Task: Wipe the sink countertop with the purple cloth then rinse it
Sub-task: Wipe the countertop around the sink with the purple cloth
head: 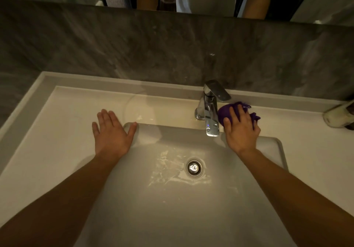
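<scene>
The purple cloth [226,110] lies bunched on the white countertop [67,132] just right of the chrome faucet [209,109]. My right hand [241,130] presses flat on top of the cloth, covering most of it. Over at the basin's back left corner, my left hand [110,132] rests flat on the countertop, fingers spread, holding nothing. The sink basin [153,199] below my arms is wet around the metal drain [194,168]. No water runs from the faucet.
A pale container [337,115] stands at the far right of the countertop. A grey stone backsplash [172,51] rises behind the sink, with a mirror above it. A raised white ledge runs along the back and left edges.
</scene>
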